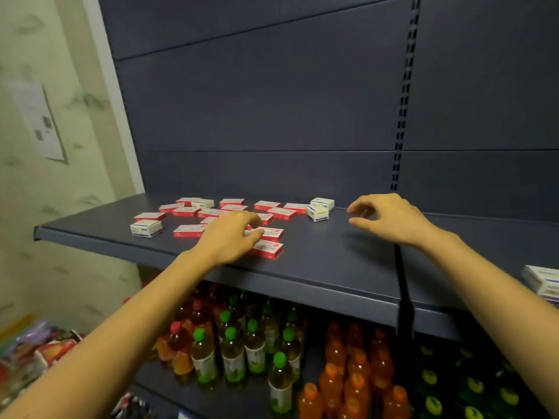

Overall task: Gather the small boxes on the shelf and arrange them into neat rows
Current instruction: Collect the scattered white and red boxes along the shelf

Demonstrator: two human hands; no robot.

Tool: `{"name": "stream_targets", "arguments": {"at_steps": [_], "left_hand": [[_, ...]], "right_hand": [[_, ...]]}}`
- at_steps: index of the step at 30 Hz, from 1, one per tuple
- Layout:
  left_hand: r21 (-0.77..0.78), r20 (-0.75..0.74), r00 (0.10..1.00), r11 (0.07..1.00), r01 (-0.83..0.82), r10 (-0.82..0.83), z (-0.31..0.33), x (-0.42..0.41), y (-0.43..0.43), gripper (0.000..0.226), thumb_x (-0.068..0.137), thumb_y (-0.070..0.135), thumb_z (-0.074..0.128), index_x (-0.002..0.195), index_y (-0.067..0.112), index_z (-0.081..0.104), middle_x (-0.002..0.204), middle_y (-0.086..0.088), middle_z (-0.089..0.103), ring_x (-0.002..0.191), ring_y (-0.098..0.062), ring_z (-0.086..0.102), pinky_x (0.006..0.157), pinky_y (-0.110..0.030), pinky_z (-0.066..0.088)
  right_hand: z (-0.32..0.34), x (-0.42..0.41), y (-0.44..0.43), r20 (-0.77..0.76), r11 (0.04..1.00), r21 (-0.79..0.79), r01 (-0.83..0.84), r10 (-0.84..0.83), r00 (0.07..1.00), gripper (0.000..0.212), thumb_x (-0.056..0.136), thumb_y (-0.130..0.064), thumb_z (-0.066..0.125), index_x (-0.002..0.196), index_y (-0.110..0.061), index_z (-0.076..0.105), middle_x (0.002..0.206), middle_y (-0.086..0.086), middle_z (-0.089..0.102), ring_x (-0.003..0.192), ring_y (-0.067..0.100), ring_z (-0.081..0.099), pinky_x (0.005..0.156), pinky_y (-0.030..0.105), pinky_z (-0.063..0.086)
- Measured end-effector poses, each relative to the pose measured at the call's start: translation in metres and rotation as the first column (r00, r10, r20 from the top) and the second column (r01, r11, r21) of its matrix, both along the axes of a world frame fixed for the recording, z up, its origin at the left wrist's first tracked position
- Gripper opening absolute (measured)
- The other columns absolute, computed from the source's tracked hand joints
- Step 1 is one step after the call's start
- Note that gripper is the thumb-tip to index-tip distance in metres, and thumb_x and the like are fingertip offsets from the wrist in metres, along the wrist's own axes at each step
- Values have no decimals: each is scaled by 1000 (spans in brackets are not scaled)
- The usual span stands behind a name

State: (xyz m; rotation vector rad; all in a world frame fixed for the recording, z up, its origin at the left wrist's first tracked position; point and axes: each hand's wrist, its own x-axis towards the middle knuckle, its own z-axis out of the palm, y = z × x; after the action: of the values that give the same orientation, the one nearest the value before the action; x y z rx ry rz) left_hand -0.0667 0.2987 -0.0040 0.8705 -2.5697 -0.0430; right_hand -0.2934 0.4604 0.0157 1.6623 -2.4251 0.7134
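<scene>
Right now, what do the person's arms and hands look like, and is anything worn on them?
Both arms are bare: the left forearm and right forearm show no sleeve up to the frame's edge. The left hand and right hand wear no gloves. No watch, bracelet or ring shows on either wrist or on the fingers in view, though the picture is slightly soft.

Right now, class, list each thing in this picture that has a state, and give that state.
red boxes: lying flat, scattered, not in rows
white boxes: loose at the edges of the red, unsorted
left hand: touching red boxes, grip unclear
right hand: above the shelf, fingers loosely curled, empty
bottles: upright, capped, below
</scene>
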Motion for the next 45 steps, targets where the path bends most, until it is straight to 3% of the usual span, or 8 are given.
{"name": "stream_targets", "arguments": {"at_steps": [4,9,16,25,32,35,38,45], "left_hand": [[5,5,998,998,69,-69,-4,6,-41,30,91,33,49,114,17,59,120,-2,62,101,-15,57,79,-24,40],[5,-27,989,989,145,-144,1,-3,-75,28,91,35,49,110,19,61,117,-1,64,98,-14,57,82,-30,47],[-21,-37,977,978,208,-208,14,-42,-100,30,91,35,48,115,20,59,122,0,62,107,-17,58,87,-32,47],[-24,17,953,952,304,-304,28,-118,-119,29,91,31,49,115,17,58,121,-2,61,106,-20,58,87,-36,47],[67,284,886,929,364,-368,16,-196,-136,45,87,28,57,128,15,45,133,-6,49,118,-25,49,95,-42,44],[141,335,853,916,376,-401,7,-217,-143,59,86,31,58,137,12,34,139,-9,41,125,-25,43,103,-42,38],[155,384,834,918,366,-397,0,-233,-149,55,87,31,56,135,10,37,137,-12,42,123,-27,43,103,-43,37],[148,277,853,897,416,-441,9,-238,-155,43,80,29,68,116,13,52,120,-7,49,106,-24,50,90,-34,43]], "right_hand": [[-18,16,-51,31,997,39,62,-63,998,26,85,-35,60,109,-28,62,112,-6,66,103,18,60,91,39,49],[-24,13,-98,56,977,75,200,-205,977,39,84,-42,59,117,-21,58,120,2,63,107,25,59,91,41,49],[-27,-5,-155,-39,897,132,422,-421,906,68,74,-69,53,112,-13,57,114,7,61,102,27,59,70,31,40],[-13,-39,-148,-150,876,272,398,-370,917,46,76,-53,61,105,-18,62,105,5,65,84,24,56,66,29,38],[3,-63,-88,-151,885,245,396,-369,917,42,76,-55,60,105,-25,61,106,-1,64,94,23,60,69,31,42],[5,-65,-73,-140,892,230,388,-365,921,41,76,-56,60,105,-27,61,105,-4,64,93,21,59,69,31,42],[6,-66,-63,-124,902,216,373,-354,927,39,76,-56,60,105,-30,60,102,-8,64,89,18,58,69,30,41],[6,-67,-54,-90,920,168,354,-343,935,41,77,-57,61,108,-32,60,97,-13,64,92,15,60,72,30,45]]}}
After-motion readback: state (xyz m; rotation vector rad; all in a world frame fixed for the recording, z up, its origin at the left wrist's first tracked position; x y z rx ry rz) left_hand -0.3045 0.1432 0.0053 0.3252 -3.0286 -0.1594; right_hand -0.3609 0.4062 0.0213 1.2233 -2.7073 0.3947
